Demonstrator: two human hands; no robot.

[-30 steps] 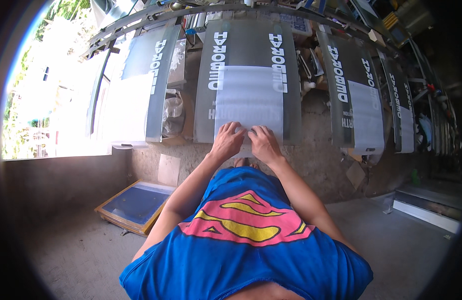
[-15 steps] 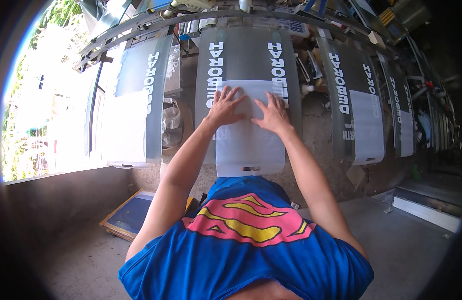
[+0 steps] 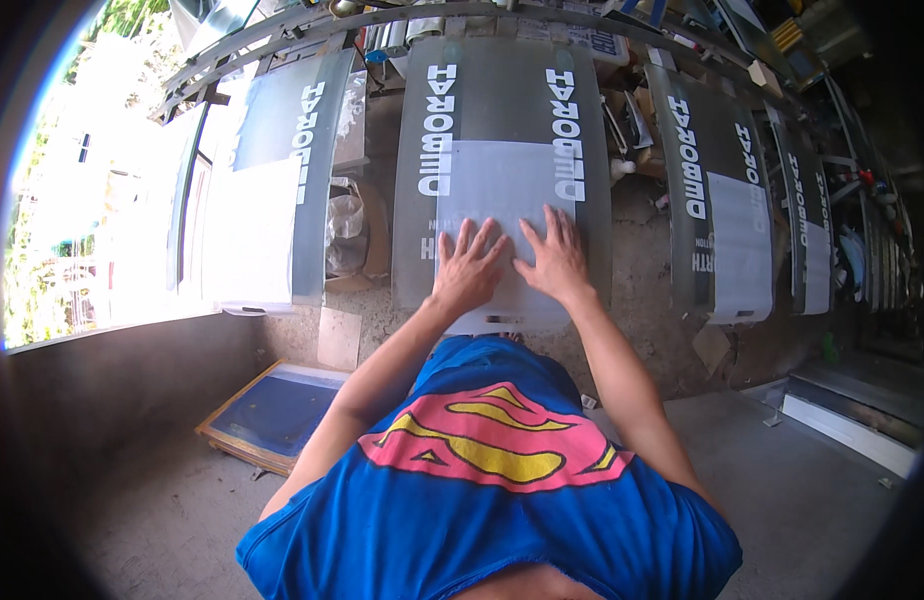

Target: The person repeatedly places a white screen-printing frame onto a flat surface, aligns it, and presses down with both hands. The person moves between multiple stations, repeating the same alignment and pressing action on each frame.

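A thin white plastic bag (image 3: 502, 185) with a small handle slot near its near edge lies flat on a long glass-like panel (image 3: 502, 95) in front of me. The panel bears white lettering along both sides, partly seen through the bag. My left hand (image 3: 469, 268) rests on the left half of the bag, palm down with fingers spread. Beside it, my right hand (image 3: 554, 258) lies the same way on the right half. Between the two hands there is a narrow gap, and neither grips anything.
Similar panels with white bags stand to the left (image 3: 252, 220) and right (image 3: 739, 240), with another bagged panel (image 3: 814, 260) farther right. A blue wood-framed screen (image 3: 267, 410) lies on the floor at left. Metal rails (image 3: 422, 18) run along the back.
Both hands have slid toward me over the bag, from its upper part to its lower half. The bag stays in place on the panel, and the view has shifted slightly.
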